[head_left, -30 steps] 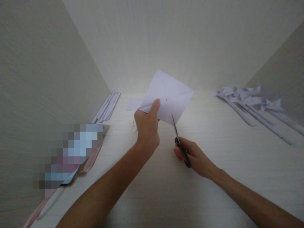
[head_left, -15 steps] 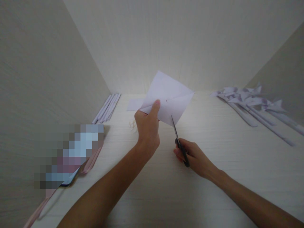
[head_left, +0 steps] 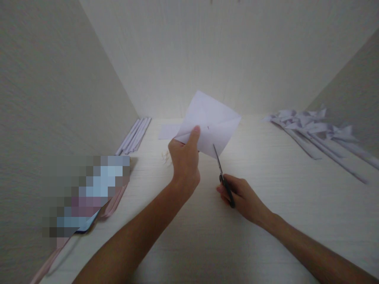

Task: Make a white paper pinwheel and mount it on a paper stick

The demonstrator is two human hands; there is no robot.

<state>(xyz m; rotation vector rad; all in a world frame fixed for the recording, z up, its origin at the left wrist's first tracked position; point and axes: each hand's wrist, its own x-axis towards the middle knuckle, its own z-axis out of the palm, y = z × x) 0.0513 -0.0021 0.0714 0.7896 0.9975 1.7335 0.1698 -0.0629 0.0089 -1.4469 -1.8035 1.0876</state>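
Note:
My left hand (head_left: pixel 186 157) pinches a square sheet of white paper (head_left: pixel 217 114) near its left corner, thumb on top and fingers hidden beneath. Crease lines run across the sheet, and a small dark mark shows near its middle. In my right hand (head_left: pixel 238 193) is a pair of scissors (head_left: pixel 227 191) with black handles. Their blades point up and away from me, with the tip over the lower corner of the paper. The blades look nearly closed; how far the cut reaches is too fine to tell.
Several rolled paper sticks (head_left: pixel 134 136) lie at the back left, and paper pinwheels on sticks (head_left: pixel 319 130) at the back right. Another white paper piece (head_left: pixel 168 131) lies behind my left hand, near thin pale bits (head_left: pixel 166 157). A blurred-out device (head_left: pixel 85 225) with a pink strap (head_left: pixel 114 203) leans at left.
The scissor blades look slightly more closed on the paper's lower corner. Otherwise the hands and the paper have hardly moved; the whole view has shifted down a little.

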